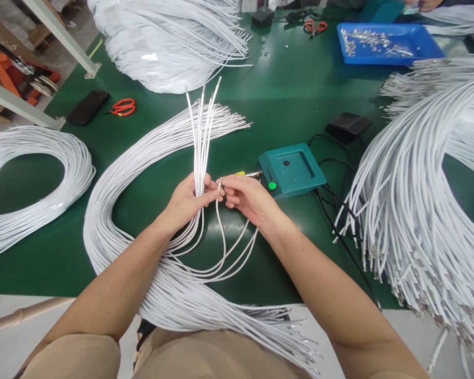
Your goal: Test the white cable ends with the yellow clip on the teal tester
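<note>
My left hand (190, 199) is closed round several white cables (199, 152), whose ends stick up above the fist. Its thumb and fingertips reach right to one separate cable end (220, 185). At that same end, my right hand (247, 197) pinches with thumb and forefinger. A few more cables loop down below the right hand. The long white cable bundle (102, 200) curves round on the left and passes under my forearms toward my lap. Just right of my fingers stands a teal device (292, 167) with a green button, a metal tip jutting from its left side.
Coiled cables (63, 152) lie left, a wrapped bundle (169, 47) at the back, a large pile (411, 200) right. Red-handled scissors (123, 107) sit near a black phone (89, 107). A blue tray (391, 45) holds small metal parts. Black cords run behind the device. Another person's hand (426, 5) shows top right.
</note>
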`<state>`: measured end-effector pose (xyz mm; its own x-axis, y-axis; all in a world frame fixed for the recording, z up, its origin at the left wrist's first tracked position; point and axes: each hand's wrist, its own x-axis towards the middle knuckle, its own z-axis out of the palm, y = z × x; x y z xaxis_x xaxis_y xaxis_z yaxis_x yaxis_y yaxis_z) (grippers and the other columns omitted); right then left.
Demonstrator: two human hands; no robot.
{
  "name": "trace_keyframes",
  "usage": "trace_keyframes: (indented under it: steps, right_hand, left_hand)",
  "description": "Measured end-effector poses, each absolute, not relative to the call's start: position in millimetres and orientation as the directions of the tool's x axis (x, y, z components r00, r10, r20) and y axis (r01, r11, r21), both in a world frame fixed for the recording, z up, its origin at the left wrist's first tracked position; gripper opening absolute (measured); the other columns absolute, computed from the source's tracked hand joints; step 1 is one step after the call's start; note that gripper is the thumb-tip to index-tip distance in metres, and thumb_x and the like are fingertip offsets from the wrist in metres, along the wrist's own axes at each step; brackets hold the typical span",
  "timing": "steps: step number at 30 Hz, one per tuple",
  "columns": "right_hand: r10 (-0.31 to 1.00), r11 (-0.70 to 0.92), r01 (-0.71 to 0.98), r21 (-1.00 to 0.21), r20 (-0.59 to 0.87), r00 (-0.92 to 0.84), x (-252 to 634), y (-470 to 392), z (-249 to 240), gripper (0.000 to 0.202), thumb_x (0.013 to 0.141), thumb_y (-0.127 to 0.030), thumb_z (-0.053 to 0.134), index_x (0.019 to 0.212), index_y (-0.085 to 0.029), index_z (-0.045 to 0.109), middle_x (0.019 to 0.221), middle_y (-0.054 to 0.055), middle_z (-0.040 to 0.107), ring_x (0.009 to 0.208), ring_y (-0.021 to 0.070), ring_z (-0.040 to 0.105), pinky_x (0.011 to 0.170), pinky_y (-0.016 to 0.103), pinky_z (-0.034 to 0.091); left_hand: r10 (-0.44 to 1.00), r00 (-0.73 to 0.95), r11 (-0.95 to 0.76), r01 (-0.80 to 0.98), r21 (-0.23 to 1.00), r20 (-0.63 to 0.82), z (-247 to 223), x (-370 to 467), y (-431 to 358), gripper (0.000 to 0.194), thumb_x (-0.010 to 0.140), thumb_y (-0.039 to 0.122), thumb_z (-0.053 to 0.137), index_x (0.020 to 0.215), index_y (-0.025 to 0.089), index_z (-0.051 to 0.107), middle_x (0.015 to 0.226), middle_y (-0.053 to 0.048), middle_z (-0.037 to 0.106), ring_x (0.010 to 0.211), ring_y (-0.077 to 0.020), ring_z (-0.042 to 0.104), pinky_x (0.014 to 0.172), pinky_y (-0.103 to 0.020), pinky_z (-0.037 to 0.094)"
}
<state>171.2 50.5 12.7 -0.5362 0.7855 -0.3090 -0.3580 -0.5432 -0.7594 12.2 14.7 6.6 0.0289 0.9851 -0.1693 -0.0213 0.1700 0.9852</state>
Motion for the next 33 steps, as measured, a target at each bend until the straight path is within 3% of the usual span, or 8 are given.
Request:
trace_keyframes:
  steps: [4, 6, 9, 16, 21, 25, 28, 33]
  right_hand:
    - [0.835, -0.486, -0.310, -0.817, -0.329, -0.442, 170.6, 49.3, 14.6, 0.030, 0.076, -0.044, 0.066, 0.072, -0.015, 0.064, 0.046, -0.009, 0.035, 0.042, 0.0055, 0.033, 0.044, 0.021, 0.029]
    - [0.831, -0.472, -0.273, -0.838, -0.320, -0.455, 170.2, 48.7, 14.9, 0.030, 0.075, -0.043, 0.067, 0.066, -0.014, 0.061, 0.045, -0.009, 0.033, 0.042, 0.0055, 0.034, 0.044, 0.021, 0.028]
    - [0.808, -0.489, -0.268, -0.830, -0.314, -0.499, 170.8, 49.1, 13.5, 0.033, 0.072, -0.039, 0.072, 0.057, -0.015, 0.055, 0.045, -0.009, 0.035, 0.043, 0.0047, 0.033, 0.045, 0.021, 0.029]
    - [0.754, -0.551, -0.337, -0.764, -0.281, -0.594, 174.9, 52.9, 6.7, 0.031, 0.076, -0.044, 0.071, 0.073, -0.014, 0.064, 0.054, -0.008, 0.041, 0.048, 0.0045, 0.036, 0.050, 0.021, 0.034]
    - [0.817, -0.476, -0.316, -0.821, -0.280, -0.504, 173.3, 51.0, 10.7, 0.025, 0.074, -0.039, 0.070, 0.076, -0.014, 0.065, 0.058, -0.006, 0.050, 0.051, 0.0053, 0.042, 0.053, 0.021, 0.036]
    - [0.929, -0.220, -0.104, -0.970, -0.175, -0.326, 171.5, 46.5, 14.3, 0.021, 0.081, -0.035, 0.060, 0.081, -0.016, 0.068, 0.067, -0.003, 0.058, 0.057, 0.0080, 0.049, 0.060, 0.023, 0.041]
    - [0.969, 0.128, 0.225, -0.966, 0.073, -0.236, 170.6, 42.7, 11.8, 0.017, 0.085, -0.029, 0.057, 0.076, -0.017, 0.066, 0.071, -0.001, 0.060, 0.066, 0.0110, 0.053, 0.068, 0.025, 0.042]
    - [0.791, 0.610, 0.652, -0.450, 0.381, -0.478, 174.3, 43.3, 8.8, 0.034, 0.097, -0.023, 0.035, 0.078, -0.016, 0.062, 0.084, 0.008, 0.061, 0.077, 0.0178, 0.052, 0.074, 0.032, 0.037]
  left_hand:
    - [0.988, 0.069, 0.129, 0.111, 0.985, -0.137, 4.6, 14.2, 12.1, 0.032, 0.072, 0.030, 0.076, 0.086, 0.019, 0.049, 0.081, -0.001, 0.068, 0.074, -0.0157, 0.067, 0.065, -0.026, 0.048]
    - [0.990, 0.070, 0.109, 0.154, 0.982, -0.121, 3.8, 15.2, 11.1, 0.031, 0.073, 0.029, 0.076, 0.086, 0.019, 0.050, 0.081, 0.000, 0.067, 0.074, -0.0151, 0.066, 0.069, -0.028, 0.050]
    - [0.990, 0.083, 0.097, 0.146, 0.985, -0.110, 3.3, 15.2, 10.7, 0.031, 0.073, 0.029, 0.076, 0.086, 0.019, 0.050, 0.082, 0.001, 0.066, 0.073, -0.0141, 0.066, 0.069, -0.027, 0.051]
    - [0.992, 0.053, 0.112, 0.079, 0.991, -0.117, 5.4, 11.9, 12.7, 0.032, 0.072, 0.029, 0.077, 0.088, 0.019, 0.051, 0.083, 0.000, 0.066, 0.070, -0.0127, 0.063, 0.062, -0.024, 0.048]
    - [0.990, 0.092, 0.113, -0.034, 0.993, -0.110, 6.7, 13.1, 13.6, 0.044, 0.073, 0.030, 0.076, 0.110, 0.020, 0.056, 0.083, -0.001, 0.067, 0.075, -0.0148, 0.065, 0.062, -0.024, 0.049]
    - [0.988, 0.093, 0.130, -0.075, 0.989, -0.123, 6.5, 13.5, 12.9, 0.053, 0.073, 0.029, 0.075, 0.123, 0.024, 0.057, 0.080, 0.002, 0.062, 0.068, -0.0119, 0.062, 0.063, -0.024, 0.050]
    - [0.980, 0.102, 0.181, -0.117, 0.976, -0.169, 7.2, 12.9, 12.4, 0.048, 0.073, 0.027, 0.076, 0.118, 0.022, 0.062, 0.080, 0.002, 0.062, 0.065, -0.0097, 0.060, 0.062, -0.023, 0.050]
    - [0.941, 0.124, 0.337, -0.277, 0.900, -0.315, 8.0, 11.4, 15.0, 0.045, 0.068, 0.021, 0.079, 0.110, 0.019, 0.065, 0.077, 0.001, 0.061, 0.067, -0.0099, 0.062, 0.057, -0.019, 0.047]
